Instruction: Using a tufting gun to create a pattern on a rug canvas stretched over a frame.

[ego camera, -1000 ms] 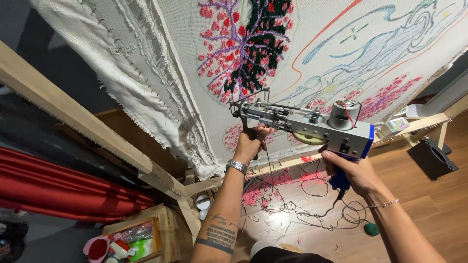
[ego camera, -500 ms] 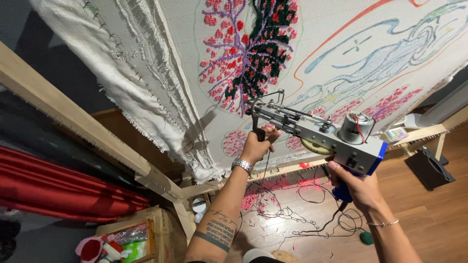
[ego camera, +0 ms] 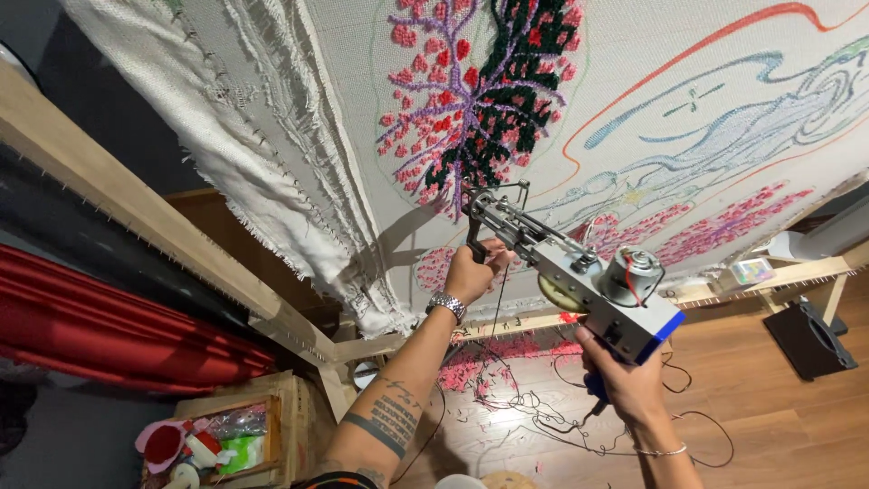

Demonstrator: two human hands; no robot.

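right hand (ego camera: 625, 385): at 5 o'clock, nearest you, closed around the blue rear handle of the tufting gun (ego camera: 579, 272).
left hand (ego camera: 475, 272): just past centre, wrapped shut on the gun's black front grip, a metal watch on the wrist.
tufting gun: silver body with a motor on top, carried between your two hands, its needle end pointing to 11 o'clock and meeting the stretched cloth (ego camera: 634, 118) at the lower edge of the pink, purple and black tufted patch (ego camera: 480, 100).
risk, tilt: judging from the slant, if you let the nose lean off square or ease your push, the needle could skip or tear the cloth.
risk, yarn: loose yarn and cable (ego camera: 543, 407) lie tangled on the wooden floor at 6 o'clock; a snag there could starve or jerk the feed.
crate (ego camera: 231, 435): wooden box at 7 o'clock, holding red and pink yarn, a green piece and a crinkled bag.
small box (ego camera: 749, 272): at 3 o'clock on the frame's lower rail (ego camera: 815, 267); contents too small to tell.
frame beam (ego camera: 136, 217): pale wood, running 9 to 6 o'clock.
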